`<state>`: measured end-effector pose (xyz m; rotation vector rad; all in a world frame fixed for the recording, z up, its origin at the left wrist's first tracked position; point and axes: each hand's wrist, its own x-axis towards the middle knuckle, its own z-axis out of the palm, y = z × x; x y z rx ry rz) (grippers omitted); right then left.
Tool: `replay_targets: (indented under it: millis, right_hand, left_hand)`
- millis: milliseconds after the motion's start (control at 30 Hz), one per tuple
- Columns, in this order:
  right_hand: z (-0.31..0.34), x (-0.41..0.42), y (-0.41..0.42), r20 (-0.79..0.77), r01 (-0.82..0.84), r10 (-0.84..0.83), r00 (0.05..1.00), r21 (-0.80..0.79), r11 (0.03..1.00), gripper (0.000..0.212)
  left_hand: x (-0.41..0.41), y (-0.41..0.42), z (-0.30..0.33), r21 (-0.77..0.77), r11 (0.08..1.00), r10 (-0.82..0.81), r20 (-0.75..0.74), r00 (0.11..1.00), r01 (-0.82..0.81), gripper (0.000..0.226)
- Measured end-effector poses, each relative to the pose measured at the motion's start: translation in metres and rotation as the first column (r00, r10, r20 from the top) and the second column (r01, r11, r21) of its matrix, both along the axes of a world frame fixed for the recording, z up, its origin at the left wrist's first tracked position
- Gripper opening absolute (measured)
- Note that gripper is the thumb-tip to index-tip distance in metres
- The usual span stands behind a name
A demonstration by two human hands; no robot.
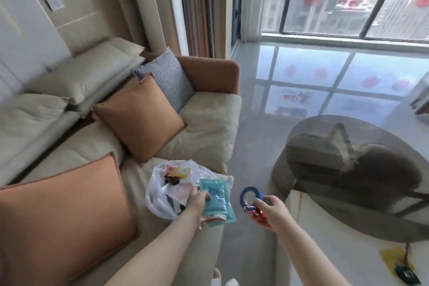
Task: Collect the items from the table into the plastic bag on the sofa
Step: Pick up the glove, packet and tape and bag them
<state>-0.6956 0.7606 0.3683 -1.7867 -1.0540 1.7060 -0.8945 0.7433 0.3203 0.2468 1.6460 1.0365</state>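
On the sofa [69, 151] the plastic bag [162, 193] lies open. The left hand [197, 200] pinches teal packets [217, 200] at its mouth — they could slide off past the cushion edge. The right hand [272, 211] grips a blue tape roll [248, 197] and red clips [255, 212] — 2 things that may slip loose.

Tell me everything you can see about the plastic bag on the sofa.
The plastic bag is thin, white and translucent, crumpled and slumped on the cream sofa seat near its front edge. Its mouth gapes upward, showing small red, yellow and dark items inside, too blurred to name. An orange cushion lies to its left without clearly touching it. The left hand, gripping teal packets, is at the bag's right side, the packets overlapping its rim. Handles cannot be made out.
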Motion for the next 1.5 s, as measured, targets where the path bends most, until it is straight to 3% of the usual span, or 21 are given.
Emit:
replay_targets:
  millis: [233,367,667,833,900,967,1067,1167,1300,1400,1500]
  right_hand:
    - [-0.019,-0.084,0.05,0.088,-0.146,0.151,0.985,-0.055,0.988,0.003]
    - [-0.037,-0.134,0.079,0.121,-0.204,0.216,0.969,-0.108,0.973,0.009]
    - [-0.073,-0.208,0.126,0.234,-0.328,0.377,0.896,-0.224,0.918,0.003]
    - [-0.101,-0.233,0.149,0.289,-0.415,0.503,0.814,-0.314,0.854,0.008]
    - [-0.113,-0.243,0.157,0.323,-0.442,0.553,0.768,-0.358,0.823,0.008]
    - [-0.128,-0.254,0.163,0.388,-0.492,0.606,0.694,-0.358,0.794,0.007]
    - [-0.148,-0.268,0.173,0.46,-0.601,0.671,0.582,-0.313,0.736,0.017]
    - [-0.159,-0.278,0.177,0.392,-0.679,0.743,0.543,-0.317,0.663,0.03]
    - [-0.169,-0.281,0.178,0.356,-0.775,0.823,0.442,-0.31,0.551,0.039]
    - [-0.166,-0.277,0.178,0.367,-0.768,0.83,0.42,-0.343,0.541,0.039]
    - [-0.152,-0.271,0.181,0.365,-0.76,0.826,0.429,-0.35,0.548,0.039]
  left_hand:
    - [-0.093,0.005,-0.001,-0.098,0.986,0.134,-0.03,0.991,-0.136,0.052]
    - [-0.131,0.02,-0.006,-0.151,0.961,0.219,-0.094,0.971,-0.231,0.036]
    - [-0.178,0.049,-0.045,-0.228,0.942,0.208,-0.178,0.962,-0.245,0.032]
    - [-0.184,0.063,-0.075,-0.346,0.907,0.178,-0.199,0.964,-0.239,0.032]
    - [-0.182,0.072,-0.069,-0.41,0.877,0.182,-0.198,0.963,-0.25,0.022]
    - [-0.183,0.084,-0.073,-0.465,0.854,0.14,-0.225,0.964,-0.232,0.015]
    - [-0.188,0.103,-0.091,-0.478,0.859,0.064,-0.254,0.965,-0.183,0.027]
    - [-0.191,0.118,-0.105,-0.449,0.884,-0.005,-0.284,0.959,-0.128,0.019]
    - [-0.193,0.12,-0.11,-0.536,0.843,-0.129,-0.279,0.951,-0.043,0.039]
    - [-0.191,0.113,-0.104,-0.58,0.814,-0.218,-0.272,0.937,0.021,0.049]
    - [-0.185,0.111,-0.088,-0.567,0.81,-0.341,-0.245,0.907,0.151,0.042]
